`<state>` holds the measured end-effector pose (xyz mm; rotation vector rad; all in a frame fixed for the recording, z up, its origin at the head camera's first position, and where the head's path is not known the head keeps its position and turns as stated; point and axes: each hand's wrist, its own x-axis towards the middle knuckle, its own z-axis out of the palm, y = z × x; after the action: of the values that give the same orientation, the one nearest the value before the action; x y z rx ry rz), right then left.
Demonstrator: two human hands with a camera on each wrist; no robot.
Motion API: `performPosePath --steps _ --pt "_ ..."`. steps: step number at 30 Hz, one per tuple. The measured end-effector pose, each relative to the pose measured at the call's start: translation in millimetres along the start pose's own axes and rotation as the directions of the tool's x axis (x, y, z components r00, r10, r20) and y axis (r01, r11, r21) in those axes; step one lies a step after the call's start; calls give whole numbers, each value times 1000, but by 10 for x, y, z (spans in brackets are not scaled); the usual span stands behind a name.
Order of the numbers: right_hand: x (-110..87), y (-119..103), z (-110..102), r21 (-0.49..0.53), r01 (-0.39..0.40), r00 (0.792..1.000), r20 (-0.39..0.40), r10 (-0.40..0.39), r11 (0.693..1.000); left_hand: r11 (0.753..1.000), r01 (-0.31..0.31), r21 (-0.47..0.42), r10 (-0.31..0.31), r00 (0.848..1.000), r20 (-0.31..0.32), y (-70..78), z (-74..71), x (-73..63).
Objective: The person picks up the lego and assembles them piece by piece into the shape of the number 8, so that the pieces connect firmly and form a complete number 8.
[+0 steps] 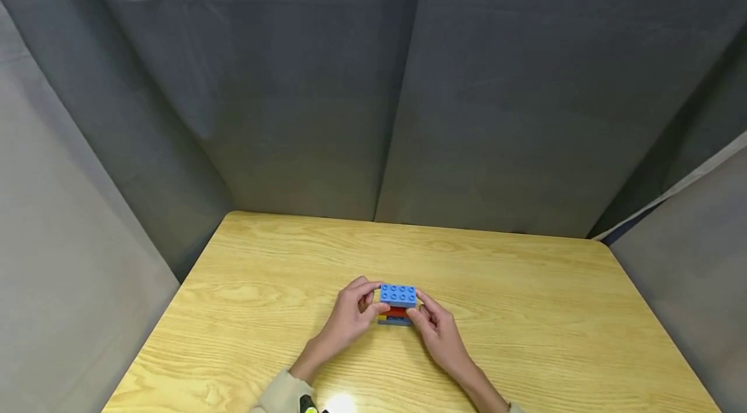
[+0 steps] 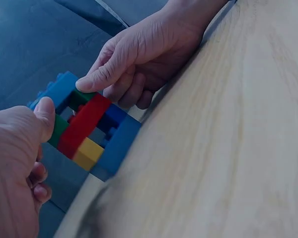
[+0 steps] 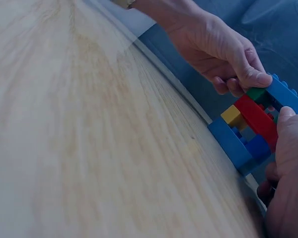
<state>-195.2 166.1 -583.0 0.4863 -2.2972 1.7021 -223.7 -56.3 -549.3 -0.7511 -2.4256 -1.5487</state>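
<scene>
A stack of toy bricks stands on the wooden table, with a long blue brick (image 1: 398, 295) on top, its studs facing up. Under it sit small green bricks (image 3: 257, 94) at the ends, then a long red brick (image 2: 84, 124). Lower down are a yellow brick (image 2: 88, 153) and a dark blue brick (image 3: 259, 147), on a blue bottom brick (image 3: 231, 144). My left hand (image 1: 348, 311) pinches the upper left end, thumb in front and index finger behind. At the upper right end my right hand (image 1: 439, 334) pinches likewise, its thumb over the green and blue bricks.
The wooden table (image 1: 525, 309) spreads out around the stack, with its back edge against grey curtains (image 1: 309, 89). Pale grey panels (image 1: 64, 225) stand at both sides. A dark item with a yellow-green spot (image 1: 308, 405) shows beside the left sleeve.
</scene>
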Motion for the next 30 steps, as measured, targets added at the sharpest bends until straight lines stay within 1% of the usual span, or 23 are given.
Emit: performPosePath --steps 3,5,7,9,12,14,16,19,21,23,27,30 --pt "2 39 5 -1 -4 1000 -3 4 1000 997 -14 -75 10 999 -47 -41 24 -10" --pt "7 46 9 -4 -11 1000 -3 11 1000 994 -15 -106 7 997 -71 -68 44 -22" --pt "16 49 16 -3 -7 1000 -1 7 1000 990 -3 -141 -9 996 -87 -103 69 -35" --pt "24 48 24 -4 4 1000 4 -4 1000 982 22 -189 -40 995 -94 -139 90 -53" --pt "30 44 37 -9 22 1000 14 -22 1000 962 62 -266 -89 992 -92 -192 113 -86" --pt "30 36 44 -15 33 999 21 -32 999 951 67 -301 -99 991 -92 -219 118 -107" --pt "29 31 49 -25 32 999 27 -31 999 949 55 -310 -89 991 -96 -238 120 -120" --pt "26 17 48 -37 8 999 33 -7 999 958 19 -287 -52 993 -109 -253 118 -126" --pt "24 10 45 -50 -9 999 38 11 999 962 14 -272 -47 992 -115 -262 119 -123" --pt "23 3 40 -57 -23 999 44 25 998 964 25 -264 -58 991 -121 -270 122 -119" --pt "20 2 31 -72 -30 998 48 33 997 963 73 -259 -108 986 -126 -274 131 -118" --pt "21 9 29 -95 -28 999 38 31 995 966 76 -247 -113 984 -139 -268 137 -119"
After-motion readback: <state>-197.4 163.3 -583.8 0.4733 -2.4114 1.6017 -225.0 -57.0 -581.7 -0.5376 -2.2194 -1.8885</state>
